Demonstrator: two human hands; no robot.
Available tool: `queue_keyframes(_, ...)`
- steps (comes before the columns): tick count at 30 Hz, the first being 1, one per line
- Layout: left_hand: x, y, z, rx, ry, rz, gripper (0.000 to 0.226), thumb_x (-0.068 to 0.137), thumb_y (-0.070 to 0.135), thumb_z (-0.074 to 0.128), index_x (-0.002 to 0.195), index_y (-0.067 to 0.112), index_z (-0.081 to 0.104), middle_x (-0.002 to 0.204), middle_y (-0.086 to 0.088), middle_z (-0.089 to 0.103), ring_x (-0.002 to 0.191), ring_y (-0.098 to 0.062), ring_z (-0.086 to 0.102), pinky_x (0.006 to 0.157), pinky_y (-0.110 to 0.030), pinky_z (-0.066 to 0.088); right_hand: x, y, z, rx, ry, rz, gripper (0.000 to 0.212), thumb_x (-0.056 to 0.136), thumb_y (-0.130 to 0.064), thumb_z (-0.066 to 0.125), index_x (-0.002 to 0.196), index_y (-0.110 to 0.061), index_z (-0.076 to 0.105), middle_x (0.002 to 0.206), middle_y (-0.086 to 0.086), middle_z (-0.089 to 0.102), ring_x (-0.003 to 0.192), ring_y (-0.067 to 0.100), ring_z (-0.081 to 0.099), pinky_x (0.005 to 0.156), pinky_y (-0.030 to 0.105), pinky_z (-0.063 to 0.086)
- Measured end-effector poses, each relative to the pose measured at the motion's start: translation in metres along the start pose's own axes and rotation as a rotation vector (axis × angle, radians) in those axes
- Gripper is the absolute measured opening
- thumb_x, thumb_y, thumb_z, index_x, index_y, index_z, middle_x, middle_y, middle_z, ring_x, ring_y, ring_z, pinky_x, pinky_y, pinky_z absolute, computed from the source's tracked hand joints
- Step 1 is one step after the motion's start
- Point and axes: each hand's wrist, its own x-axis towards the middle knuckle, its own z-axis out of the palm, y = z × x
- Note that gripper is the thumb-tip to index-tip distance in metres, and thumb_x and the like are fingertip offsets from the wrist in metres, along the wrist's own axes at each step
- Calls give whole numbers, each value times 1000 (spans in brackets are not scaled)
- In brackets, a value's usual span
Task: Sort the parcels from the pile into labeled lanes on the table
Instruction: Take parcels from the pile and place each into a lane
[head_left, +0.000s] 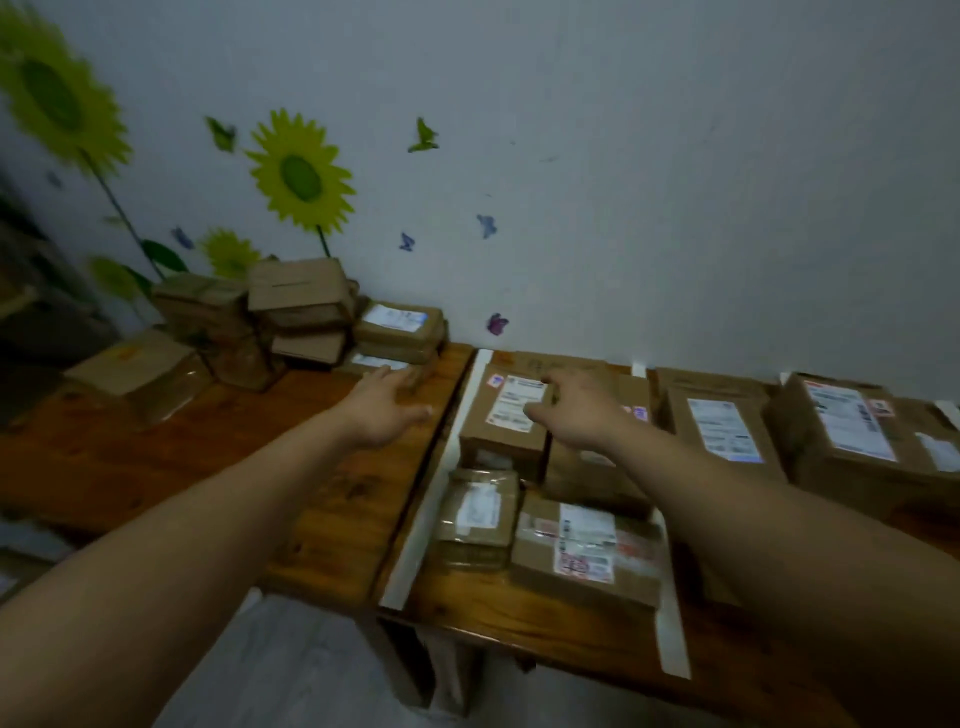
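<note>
The pile (291, 312) of brown parcels sits at ten o'clock on the wooden worktop (156, 457), against the wall. The left grip (385, 409) reaches toward it at eleven o'clock, fingers straight and spread, holding nothing. At one o'clock the right grip (576, 415) hangs loosely bent and empty over a labelled parcel (498, 418), just right of a white tape strip (431, 499).

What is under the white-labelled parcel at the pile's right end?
A brown parcel, then another labelled parcel by the left hand. The hand covers part of it.
</note>
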Motion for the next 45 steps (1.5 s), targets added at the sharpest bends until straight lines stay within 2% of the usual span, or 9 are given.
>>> queue_keyframes(5, 8, -64, -67, -41, 69, -27, 77, 88, 45, 59, 150, 21, 21, 158, -7, 14, 145, -26, 15, 118, -39, 18, 30, -79, 10, -26, -5, -33, 64, 91, -44, 55, 146, -18, 36, 149, 12, 36, 133, 30, 40, 105, 36, 37)
queue_keyframes(10, 34, -109, -111, -26, 122, -100, 78, 88, 50, 55, 151, 26, 16, 159, -6, 4, 146, -28, 3, 118, -42, 13, 78, -137, 16, -32, -13, -98, 62, 92, -44, 55, 145, -18, 37, 146, 13, 37, 131, 32, 41, 105, 38, 37)
queue_keyframes(18, 86, -167, -174, -2, 161, -158, 82, 82, 57, 58, 150, 26, 22, 157, -6, 20, 144, -28, 17, 117, -42, 20, 182, -202, 33, 5, -14, -177, 64, 92, -42, 55, 147, -18, 33, 151, 13, 32, 133, 31, 39, 107, 39, 36)
queue_keyframes(25, 129, -231, -219, -23, 200, -270, 79, 87, 46, 60, 150, 23, 19, 156, -8, 21, 143, -28, 20, 116, -43, 23, 250, -259, 71, 19, -62, -194, 63, 91, -43, 55, 147, -20, 35, 147, 12, 38, 131, 30, 41, 105, 38, 36)
queue_keyframes(31, 184, -283, -237, -114, 101, -221, 84, 85, 45, 63, 151, 22, 16, 156, -7, 21, 137, -28, 33, 106, -34, 37, 294, -295, 112, 56, -59, -79, 62, 90, -42, 56, 145, -20, 37, 143, 14, 42, 125, 31, 46, 102, 38, 41)
queue_keyframes(34, 213, -302, -242, -197, 51, -183, 86, 84, 43, 65, 151, 21, 16, 153, -9, 28, 132, -30, 40, 105, -41, 41, 309, -312, 130, 77, -27, 6, 60, 92, -37, 56, 144, -16, 36, 141, 16, 42, 122, 31, 48, 98, 36, 41)
queue_keyframes(37, 236, -307, -243, -181, 13, -123, 77, 89, 36, 60, 150, 17, 18, 153, -9, 28, 134, -28, 37, 103, -30, 38, 320, -324, 144, 120, 5, 77, 60, 91, -34, 59, 143, -13, 37, 137, 16, 46, 116, 30, 51, 93, 36, 43)
queue_keyframes(40, 259, -303, -244, -197, -21, -73, 65, 92, 31, 58, 147, 12, 28, 148, -9, 39, 131, -25, 41, 90, -20, 33, 331, -330, 151, 144, 19, 120, 53, 90, -31, 60, 136, -11, 42, 130, 14, 52, 109, 28, 54, 84, 32, 43)
queue_keyframes(45, 296, -299, -238, -260, -74, -76, 58, 89, 37, 61, 137, 12, 41, 138, -7, 50, 122, -25, 49, 100, -29, 37, 361, -324, 155, 228, 54, 180, 47, 89, -29, 61, 129, -12, 43, 126, 10, 52, 104, 24, 52, 82, 32, 44)
